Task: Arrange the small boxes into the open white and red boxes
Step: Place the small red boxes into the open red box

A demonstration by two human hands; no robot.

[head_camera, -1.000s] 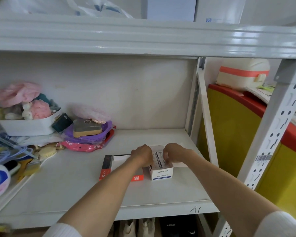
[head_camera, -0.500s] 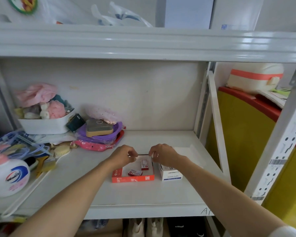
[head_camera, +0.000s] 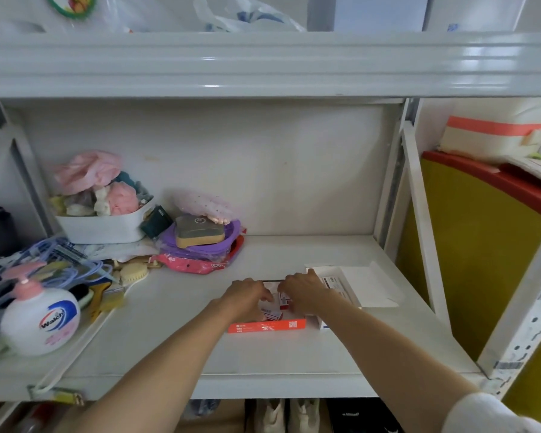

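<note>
A soap bottle is seen far left on the shelf; the left hand and right hand are lowered into the red box, fingers curled around small boxes, though the grip cannot be told; the open white box is set just beside it.

A white metal shelf carries an open red box near centre, an open white box right, and a soap bottle and white basket left.
</note>
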